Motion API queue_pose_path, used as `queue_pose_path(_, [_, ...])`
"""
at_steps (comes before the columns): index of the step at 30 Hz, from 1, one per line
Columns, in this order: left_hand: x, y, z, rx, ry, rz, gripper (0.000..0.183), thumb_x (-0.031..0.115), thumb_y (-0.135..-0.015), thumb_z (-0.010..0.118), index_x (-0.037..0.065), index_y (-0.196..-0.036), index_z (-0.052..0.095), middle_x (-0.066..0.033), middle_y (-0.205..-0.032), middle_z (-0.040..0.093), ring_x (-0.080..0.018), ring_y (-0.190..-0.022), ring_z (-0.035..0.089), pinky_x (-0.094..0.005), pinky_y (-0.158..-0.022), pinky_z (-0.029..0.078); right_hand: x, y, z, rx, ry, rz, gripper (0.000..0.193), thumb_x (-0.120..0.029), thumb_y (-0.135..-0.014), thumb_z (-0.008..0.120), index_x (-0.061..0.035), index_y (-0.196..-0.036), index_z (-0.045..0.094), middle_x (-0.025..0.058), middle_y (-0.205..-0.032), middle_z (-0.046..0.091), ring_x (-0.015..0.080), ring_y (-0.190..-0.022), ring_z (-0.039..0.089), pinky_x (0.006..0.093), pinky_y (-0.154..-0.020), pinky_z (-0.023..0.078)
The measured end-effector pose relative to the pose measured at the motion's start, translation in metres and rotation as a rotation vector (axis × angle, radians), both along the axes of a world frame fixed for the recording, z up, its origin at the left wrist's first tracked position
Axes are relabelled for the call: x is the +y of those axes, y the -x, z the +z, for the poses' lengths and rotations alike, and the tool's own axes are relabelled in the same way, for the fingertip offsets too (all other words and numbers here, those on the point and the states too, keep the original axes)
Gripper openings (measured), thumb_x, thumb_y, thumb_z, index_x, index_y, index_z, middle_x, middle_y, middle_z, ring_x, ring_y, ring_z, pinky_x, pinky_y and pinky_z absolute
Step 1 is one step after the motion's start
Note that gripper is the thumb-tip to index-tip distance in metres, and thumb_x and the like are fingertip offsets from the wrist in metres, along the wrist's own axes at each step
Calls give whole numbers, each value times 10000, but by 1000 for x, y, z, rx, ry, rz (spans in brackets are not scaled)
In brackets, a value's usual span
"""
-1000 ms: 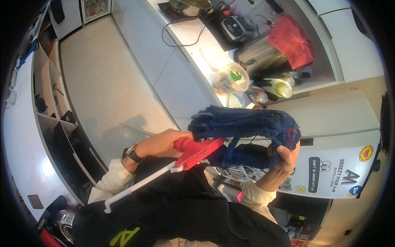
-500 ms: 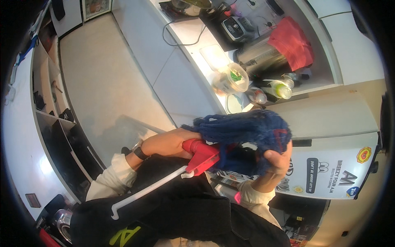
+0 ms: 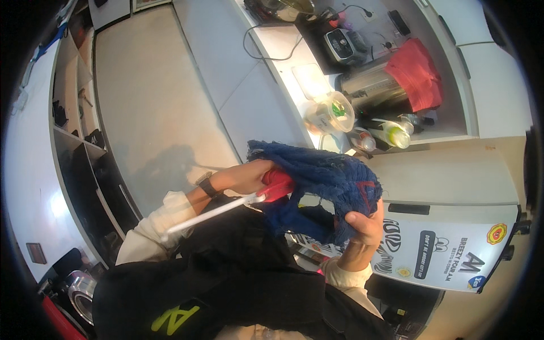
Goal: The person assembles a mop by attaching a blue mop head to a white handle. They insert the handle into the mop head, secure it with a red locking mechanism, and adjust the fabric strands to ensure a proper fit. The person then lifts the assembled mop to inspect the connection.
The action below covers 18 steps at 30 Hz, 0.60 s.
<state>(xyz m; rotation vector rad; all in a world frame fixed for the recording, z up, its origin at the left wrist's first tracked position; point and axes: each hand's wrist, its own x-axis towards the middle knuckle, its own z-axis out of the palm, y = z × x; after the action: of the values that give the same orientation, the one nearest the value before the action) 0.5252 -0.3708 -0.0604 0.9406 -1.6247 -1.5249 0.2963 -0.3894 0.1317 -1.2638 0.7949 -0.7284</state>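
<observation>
A blue mop head (image 3: 326,167) with shaggy strands and a red stitched mark hangs in front of me between both hands. My left hand (image 3: 255,175), with a watch at its wrist, is closed round a red plastic mop clamp (image 3: 277,187). From the clamp a white bar (image 3: 215,217) sticks out toward my left forearm. Strands partly cover the clamp and my left fingertips. My right hand (image 3: 365,226) grips the mop head's right end, its thumb on top and the other fingers hidden behind the cloth.
Ahead, a white counter (image 3: 283,56) carries a blender base (image 3: 345,45), a steel pot (image 3: 374,88) with a red cloth (image 3: 416,73), a plastic tub (image 3: 331,113) and bottles (image 3: 394,135). A white fridge (image 3: 447,243) stands right; shelves (image 3: 73,136) line the left.
The mop head and clamp have turned and tilted, and the strands at the left end now stand higher. The white bar has swung up. My view has shifted slightly.
</observation>
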Motion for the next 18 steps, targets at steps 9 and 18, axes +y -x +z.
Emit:
queue_pose_path(9, [-13, 12, -7, -346, 220, -30, 380, 361, -923, 611, 48, -1131, 668, -220, -942, 705, -371, -884, 669, -452, -786, 516, 9, -28, -28, 73, 43, -108, 708, -33, -681, 801, 59, -1314, 497, 180, -1067, 664, 252, -730, 685, 327, -567, 585])
queue_pose_path(18, [-41, 45, -39, -266, 372, -59, 326, 201, -973, 541, 37, -1240, 628, -196, -1108, 689, -357, -1034, 653, -428, -944, 513, 23, -50, -29, 153, 77, -138, 656, -148, -725, 745, 56, -1303, 509, 159, -961, 681, 223, -666, 668, 293, -587, 571])
